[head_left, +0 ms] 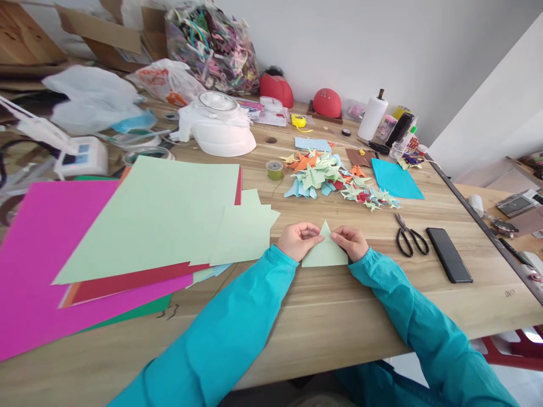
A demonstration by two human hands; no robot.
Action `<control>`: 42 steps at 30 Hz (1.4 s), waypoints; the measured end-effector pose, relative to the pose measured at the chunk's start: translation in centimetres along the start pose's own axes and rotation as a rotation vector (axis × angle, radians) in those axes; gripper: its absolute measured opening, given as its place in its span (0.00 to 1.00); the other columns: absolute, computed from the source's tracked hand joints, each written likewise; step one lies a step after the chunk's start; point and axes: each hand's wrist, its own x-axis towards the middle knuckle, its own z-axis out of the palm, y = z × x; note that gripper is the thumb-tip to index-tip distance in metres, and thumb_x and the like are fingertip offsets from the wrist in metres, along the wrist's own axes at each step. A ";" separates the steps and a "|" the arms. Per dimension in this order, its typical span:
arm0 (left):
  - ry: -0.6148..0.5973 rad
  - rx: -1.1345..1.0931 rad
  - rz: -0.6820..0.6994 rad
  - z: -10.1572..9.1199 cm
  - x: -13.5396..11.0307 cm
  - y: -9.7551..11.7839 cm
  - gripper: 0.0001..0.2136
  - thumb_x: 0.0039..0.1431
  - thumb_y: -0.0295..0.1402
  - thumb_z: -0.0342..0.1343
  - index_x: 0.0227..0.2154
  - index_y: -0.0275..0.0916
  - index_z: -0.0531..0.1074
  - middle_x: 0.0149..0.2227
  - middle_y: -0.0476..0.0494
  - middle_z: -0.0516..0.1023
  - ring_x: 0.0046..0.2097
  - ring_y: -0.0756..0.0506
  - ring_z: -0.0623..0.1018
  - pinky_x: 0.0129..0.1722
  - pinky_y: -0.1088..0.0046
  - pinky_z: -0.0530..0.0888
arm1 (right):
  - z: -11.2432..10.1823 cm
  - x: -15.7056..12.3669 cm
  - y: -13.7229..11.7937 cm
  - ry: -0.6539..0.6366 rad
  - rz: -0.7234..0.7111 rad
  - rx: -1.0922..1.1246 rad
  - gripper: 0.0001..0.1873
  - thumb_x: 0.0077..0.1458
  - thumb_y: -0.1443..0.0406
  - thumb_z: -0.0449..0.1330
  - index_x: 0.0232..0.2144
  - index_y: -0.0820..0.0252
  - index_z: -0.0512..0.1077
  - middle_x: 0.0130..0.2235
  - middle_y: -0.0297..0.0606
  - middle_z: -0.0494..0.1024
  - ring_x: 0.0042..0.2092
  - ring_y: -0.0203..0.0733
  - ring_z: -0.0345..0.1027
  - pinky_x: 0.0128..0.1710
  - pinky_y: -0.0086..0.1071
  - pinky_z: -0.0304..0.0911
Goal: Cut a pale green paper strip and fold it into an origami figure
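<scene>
A pale green paper folded into a triangle (324,255) lies on the wooden table (339,316) in front of me, its tip pointing away. My left hand (298,239) pinches its left edge with curled fingers. My right hand (351,242) pinches the right edge the same way. Both arms wear teal sleeves.
Large sheets of pale green (161,215), pink (38,254) and red paper lie stacked at the left. A heap of folded paper shapes (326,178) sits beyond my hands, with a blue sheet (395,178). Scissors (409,237) and a black phone (448,262) lie at the right.
</scene>
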 end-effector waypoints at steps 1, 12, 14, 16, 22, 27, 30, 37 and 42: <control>-0.004 0.001 -0.005 0.0 0.0 0.1 0.17 0.27 0.37 0.67 0.23 0.35 0.71 0.21 0.46 0.76 0.26 0.47 0.75 0.27 0.73 0.72 | 0.0 0.0 0.0 -0.022 0.004 -0.010 0.20 0.35 0.51 0.65 0.21 0.61 0.69 0.19 0.30 0.71 0.20 0.31 0.60 0.19 0.25 0.56; -0.026 0.021 -0.020 0.2 -0.4 0.5 0.15 0.30 0.37 0.66 0.23 0.35 0.72 0.21 0.46 0.77 0.25 0.47 0.75 0.26 0.73 0.71 | -0.2 0.1 0.0 -0.001 -0.057 -0.130 0.21 0.34 0.49 0.64 0.16 0.61 0.65 0.14 0.28 0.66 0.16 0.28 0.54 0.14 0.23 0.50; -0.022 0.024 -0.020 0.1 -0.3 0.5 0.14 0.35 0.40 0.64 0.24 0.35 0.74 0.21 0.46 0.76 0.25 0.48 0.74 0.26 0.74 0.70 | -0.2 0.2 0.1 0.026 -0.063 -0.125 0.22 0.35 0.49 0.64 0.16 0.61 0.65 0.14 0.28 0.66 0.16 0.28 0.54 0.14 0.23 0.50; -0.018 -0.004 -0.051 0.1 -0.2 0.5 0.14 0.38 0.43 0.61 0.25 0.36 0.74 0.20 0.47 0.76 0.24 0.49 0.73 0.24 0.75 0.70 | -0.3 0.3 0.2 0.040 -0.066 -0.116 0.21 0.35 0.49 0.64 0.16 0.60 0.64 0.14 0.28 0.66 0.16 0.28 0.55 0.15 0.24 0.51; -0.048 -0.095 -0.112 0.3 -0.3 0.2 0.16 0.40 0.46 0.60 0.22 0.35 0.75 0.18 0.50 0.73 0.21 0.51 0.70 0.22 0.76 0.67 | -0.4 0.3 0.3 0.043 -0.081 -0.096 0.20 0.36 0.50 0.64 0.17 0.60 0.65 0.15 0.28 0.67 0.17 0.29 0.55 0.15 0.24 0.52; -0.115 0.023 -0.104 0.1 -0.5 0.7 0.14 0.38 0.43 0.62 0.22 0.35 0.76 0.21 0.48 0.76 0.25 0.49 0.73 0.25 0.75 0.68 | -0.2 0.1 0.3 0.057 -0.085 -0.067 0.20 0.36 0.51 0.64 0.17 0.60 0.65 0.16 0.28 0.66 0.17 0.28 0.54 0.16 0.24 0.50; -0.134 0.055 -0.114 -0.1 -0.5 0.9 0.14 0.36 0.41 0.63 0.23 0.35 0.77 0.22 0.47 0.77 0.26 0.48 0.74 0.26 0.75 0.68 | -0.2 0.2 0.3 0.072 -0.059 -0.062 0.21 0.34 0.50 0.64 0.17 0.60 0.65 0.16 0.28 0.67 0.17 0.29 0.55 0.16 0.25 0.51; -0.119 0.121 -0.049 0.0 -0.5 0.7 0.13 0.36 0.41 0.62 0.22 0.34 0.76 0.21 0.46 0.77 0.24 0.49 0.72 0.23 0.76 0.67 | -0.1 0.1 0.1 0.094 -0.065 -0.090 0.22 0.36 0.48 0.63 0.16 0.61 0.63 0.15 0.27 0.62 0.17 0.28 0.52 0.16 0.24 0.50; -0.151 0.143 -0.019 -0.1 -0.5 0.4 0.14 0.38 0.41 0.61 0.23 0.34 0.76 0.22 0.45 0.78 0.24 0.48 0.73 0.23 0.76 0.68 | -0.2 0.1 0.1 0.083 -0.062 -0.151 0.22 0.36 0.48 0.62 0.16 0.61 0.63 0.15 0.27 0.62 0.18 0.28 0.52 0.16 0.24 0.48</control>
